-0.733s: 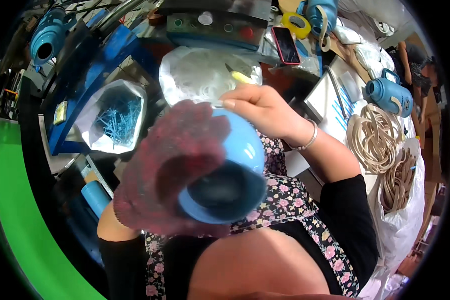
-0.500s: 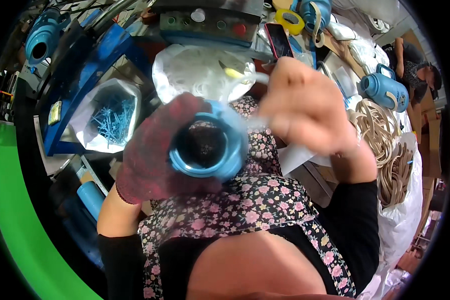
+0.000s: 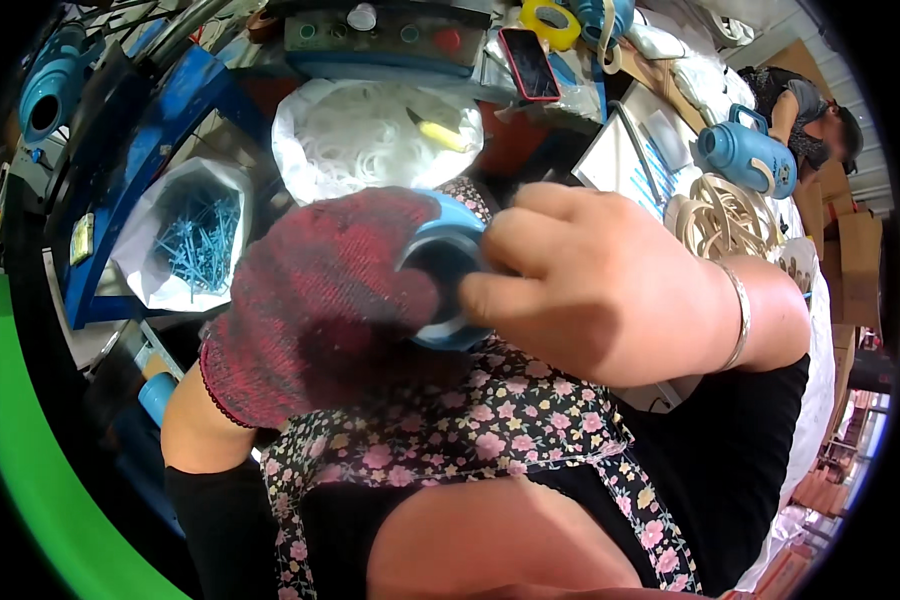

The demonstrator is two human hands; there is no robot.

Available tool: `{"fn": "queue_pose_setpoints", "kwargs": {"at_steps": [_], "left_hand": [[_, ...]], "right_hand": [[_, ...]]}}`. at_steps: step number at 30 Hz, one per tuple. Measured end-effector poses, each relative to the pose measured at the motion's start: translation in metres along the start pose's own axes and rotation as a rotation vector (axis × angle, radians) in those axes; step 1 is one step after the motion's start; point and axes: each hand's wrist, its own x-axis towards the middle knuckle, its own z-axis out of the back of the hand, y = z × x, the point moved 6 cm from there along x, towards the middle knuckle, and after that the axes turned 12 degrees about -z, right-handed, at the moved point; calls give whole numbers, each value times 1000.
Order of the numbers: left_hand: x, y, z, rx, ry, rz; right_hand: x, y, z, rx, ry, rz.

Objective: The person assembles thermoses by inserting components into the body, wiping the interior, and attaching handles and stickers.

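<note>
My left hand (image 3: 320, 290), in a dark red knit glove, is wrapped round a blue plastic vessel (image 3: 458, 212) held in front of my apron. Its round mouth faces up, with the gloved thumb over the near edge. At the right of that mouth, my bare right hand (image 3: 610, 280) has its fingers bent and pressed together; what they pinch, if anything, is hidden. Just beyond the vessel, a white bag (image 3: 295, 160) holds many translucent rings (image 3: 355, 140), with a yellow-handled knife (image 3: 440, 135) lying on them.
Left of my hands stand a white bag (image 3: 140, 240) of thin blue plastic pieces and a blue metal frame (image 3: 150, 170). A phone (image 3: 528, 65) and yellow tape roll (image 3: 550, 22) lie ahead. At right are a blue jug (image 3: 750, 160), beige straps (image 3: 720, 215) and another person (image 3: 810, 120).
My right hand, blurred with a translucent ring earlier, has come down to the vessel's mouth; the ring no longer shows. The gloved thumb now reaches over the edge. The whole view has shifted slightly.
</note>
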Motion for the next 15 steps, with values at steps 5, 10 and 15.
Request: {"fn": "queue_pose_setpoints", "kwargs": {"at_steps": [5, 10, 15], "left_hand": [[-7, 7, -20, -388, -120, -87], [-9, 3, -25, -287, 59, -84], [-3, -3, -28, -270, 17, -153]], "right_hand": [[14, 1, -8, -47, 328, 83], [8, -2, -5, 2, 465, 133], [9, -5, -25, -166, 426, 178]]}}
